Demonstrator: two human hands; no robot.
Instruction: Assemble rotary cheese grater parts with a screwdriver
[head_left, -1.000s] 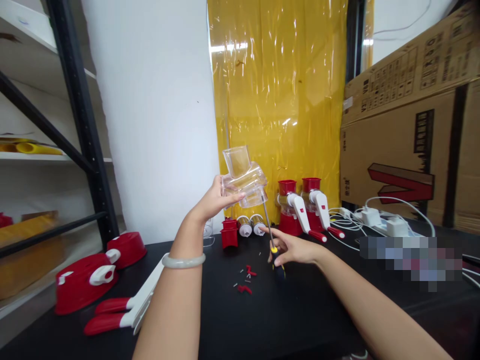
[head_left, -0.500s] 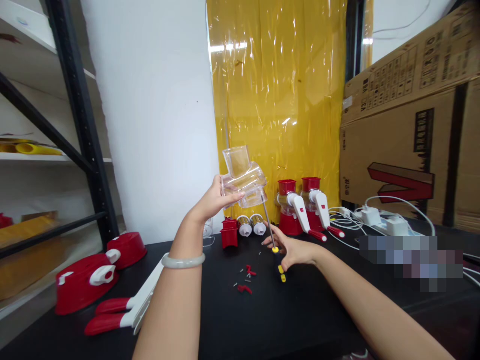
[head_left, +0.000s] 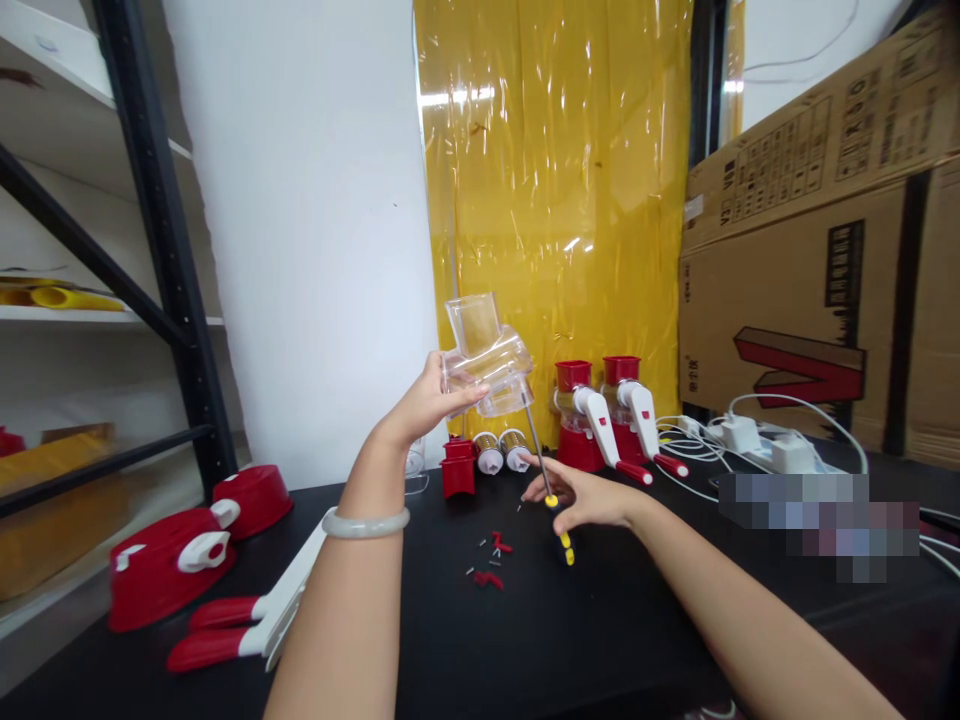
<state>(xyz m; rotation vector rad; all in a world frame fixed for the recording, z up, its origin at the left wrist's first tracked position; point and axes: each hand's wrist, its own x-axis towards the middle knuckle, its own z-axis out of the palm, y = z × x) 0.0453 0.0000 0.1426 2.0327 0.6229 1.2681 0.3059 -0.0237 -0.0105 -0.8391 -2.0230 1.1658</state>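
Note:
My left hand (head_left: 427, 402) is raised above the black table (head_left: 540, 640) and grips a clear plastic housing (head_left: 486, 356) with a square chute on top. My right hand (head_left: 581, 497) is closed on a screwdriver (head_left: 551, 500) with a yellow and black handle. Its metal shaft slants up to the underside of the clear housing. Small red clips and screws (head_left: 489, 560) lie on the table just below my right hand.
Two assembled red and white crank grinders (head_left: 607, 420) stand at the back, with small red and metal parts (head_left: 484, 460) beside them. Red bases (head_left: 187, 550) and crank handles (head_left: 247, 620) lie at left. Cardboard boxes (head_left: 825, 260), white chargers and cables (head_left: 750, 440) at right. Metal shelving (head_left: 150, 250) at left.
My right hand has shifted its grip along the screwdriver handle, so the yellow end now shows below the fingers. My left hand and the clear housing have stayed still.

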